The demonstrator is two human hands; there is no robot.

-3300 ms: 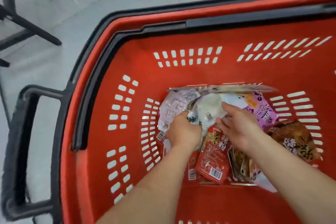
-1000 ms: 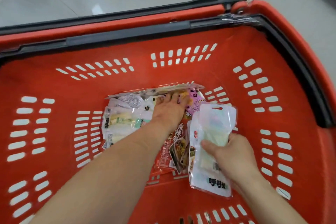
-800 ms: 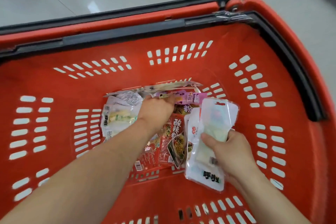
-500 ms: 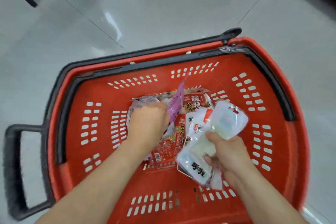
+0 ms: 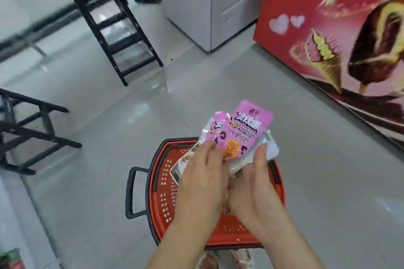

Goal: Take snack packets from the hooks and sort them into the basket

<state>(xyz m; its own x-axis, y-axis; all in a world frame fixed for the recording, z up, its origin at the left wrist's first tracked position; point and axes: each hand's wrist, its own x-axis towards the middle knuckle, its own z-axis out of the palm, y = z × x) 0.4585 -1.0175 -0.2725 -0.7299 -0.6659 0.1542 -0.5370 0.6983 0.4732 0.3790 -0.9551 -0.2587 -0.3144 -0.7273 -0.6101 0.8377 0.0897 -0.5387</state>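
Both hands hold a stack of snack packets above the red basket (image 5: 166, 183), which stands on the floor below them. A pink packet (image 5: 242, 131) lies on top, with white and clear packets (image 5: 270, 148) under it. My left hand (image 5: 203, 172) grips the stack's left side, thumb on the pink packet. My right hand (image 5: 253, 179) holds the stack's right side, fingers curled under it. My arms hide most of the basket's inside.
The basket's black handle (image 5: 131, 192) sticks out to the left. A red ice-cream freezer (image 5: 341, 35) stands at the right and a grey cabinet (image 5: 209, 2) behind. Black stools (image 5: 113, 28) and a black frame (image 5: 28, 131) stand at the left on the tiled floor.
Both hands have come up out of the basket with the packets gathered into one stack. The view has risen, so the basket looks much smaller and lower.
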